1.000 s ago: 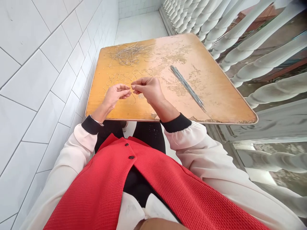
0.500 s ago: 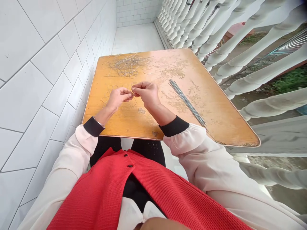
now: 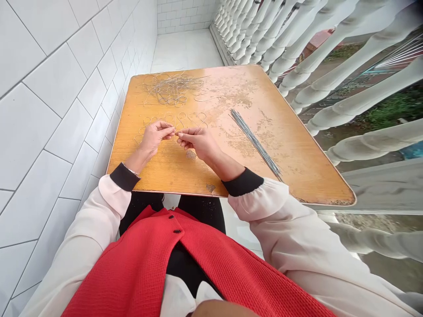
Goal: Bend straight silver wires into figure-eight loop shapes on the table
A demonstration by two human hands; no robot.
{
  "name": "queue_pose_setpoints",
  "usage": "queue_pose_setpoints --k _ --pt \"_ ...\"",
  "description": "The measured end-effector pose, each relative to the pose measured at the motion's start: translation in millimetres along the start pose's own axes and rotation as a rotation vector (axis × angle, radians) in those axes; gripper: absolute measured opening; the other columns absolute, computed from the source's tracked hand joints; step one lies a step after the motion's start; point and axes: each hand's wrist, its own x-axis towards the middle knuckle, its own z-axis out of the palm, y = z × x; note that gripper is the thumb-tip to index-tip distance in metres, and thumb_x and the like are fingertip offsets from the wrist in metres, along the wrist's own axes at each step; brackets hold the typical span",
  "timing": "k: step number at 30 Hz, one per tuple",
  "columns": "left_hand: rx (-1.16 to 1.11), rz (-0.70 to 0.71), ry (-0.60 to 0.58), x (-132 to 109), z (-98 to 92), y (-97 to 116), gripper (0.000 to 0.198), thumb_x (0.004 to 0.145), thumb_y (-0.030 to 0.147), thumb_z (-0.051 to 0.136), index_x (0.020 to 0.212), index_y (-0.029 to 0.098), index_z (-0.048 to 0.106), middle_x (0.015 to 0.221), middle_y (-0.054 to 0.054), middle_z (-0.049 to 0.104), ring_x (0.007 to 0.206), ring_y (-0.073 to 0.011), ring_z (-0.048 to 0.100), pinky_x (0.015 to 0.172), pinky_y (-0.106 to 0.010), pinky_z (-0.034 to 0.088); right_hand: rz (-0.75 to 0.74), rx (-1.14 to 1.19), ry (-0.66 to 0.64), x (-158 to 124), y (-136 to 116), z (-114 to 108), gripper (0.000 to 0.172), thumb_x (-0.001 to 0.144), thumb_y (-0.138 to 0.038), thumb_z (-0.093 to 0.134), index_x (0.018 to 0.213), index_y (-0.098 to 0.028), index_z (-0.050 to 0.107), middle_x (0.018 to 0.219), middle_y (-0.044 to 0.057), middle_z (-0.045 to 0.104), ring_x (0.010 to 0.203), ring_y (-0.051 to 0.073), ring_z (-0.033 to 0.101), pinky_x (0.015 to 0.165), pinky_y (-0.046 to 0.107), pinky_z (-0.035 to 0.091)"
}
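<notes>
My left hand point(image 3: 155, 137) and my right hand point(image 3: 195, 140) meet over the near left part of the wooden table point(image 3: 172, 176). Both pinch with thumb and fingertips at a thin wire, most of which the fingers hide. Just beyond them curves a bent wire point(image 3: 201, 115) with several rounded loops; whether it joins the held piece, I cannot tell. More thin wire loops point(image 3: 145, 119) lie by my left hand. To the right of my right hand rests a bundle of straight grey wires point(image 3: 254, 141), set slantwise.
A tangled heap of bent wires point(image 3: 175, 88) lies at the table's far left. White tiled wall point(image 3: 49, 114) runs close along the left, and a white balustrade point(image 3: 346, 103) along the right. Worn patches point(image 3: 210, 188) mark the tabletop.
My hands have shifted slightly left and nearer to me, and their fingertips have drawn a little apart. The looped wire beyond them shows more fully. The view has moved slightly.
</notes>
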Motion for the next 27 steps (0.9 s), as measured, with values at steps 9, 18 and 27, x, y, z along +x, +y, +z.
queue_pose_setpoints --k 9,18,27 --pt "0.102 0.006 -0.008 -1.9 -2.0 -4.1 0.019 0.083 0.022 0.079 0.073 0.016 0.064 0.069 0.003 0.069 0.063 -0.0044 0.061 0.061 -0.017 0.044 -0.123 -0.095 0.092 3.6 12.8 9.5 0.017 0.081 -0.015 0.079 0.067 -0.016 0.069 0.06 -0.001 0.067 0.049 0.008 0.06 0.05 0.019 0.053" --pt "0.181 0.002 0.049 -1.5 -1.7 7.4 0.046 0.084 0.063 0.074 0.073 0.019 0.064 0.061 0.001 0.066 0.053 -0.0065 0.058 0.054 -0.021 0.042 -0.285 -0.451 0.189 -5.2 9.4 11.1 0.02 0.083 -0.01 0.065 0.066 -0.018 0.07 0.056 -0.002 0.062 0.047 0.009 0.058 0.05 0.021 0.047" --pt "0.103 -0.027 0.034 4.2 -7.1 5.2 0.052 0.088 0.069 0.065 0.075 0.019 0.063 0.061 0.0 0.066 0.053 -0.0079 0.061 0.056 -0.022 0.046 -0.239 -0.285 0.176 0.0 17.0 11.6 0.013 0.08 -0.016 0.074 0.068 -0.017 0.069 0.058 -0.001 0.065 0.048 0.009 0.06 0.05 0.02 0.052"
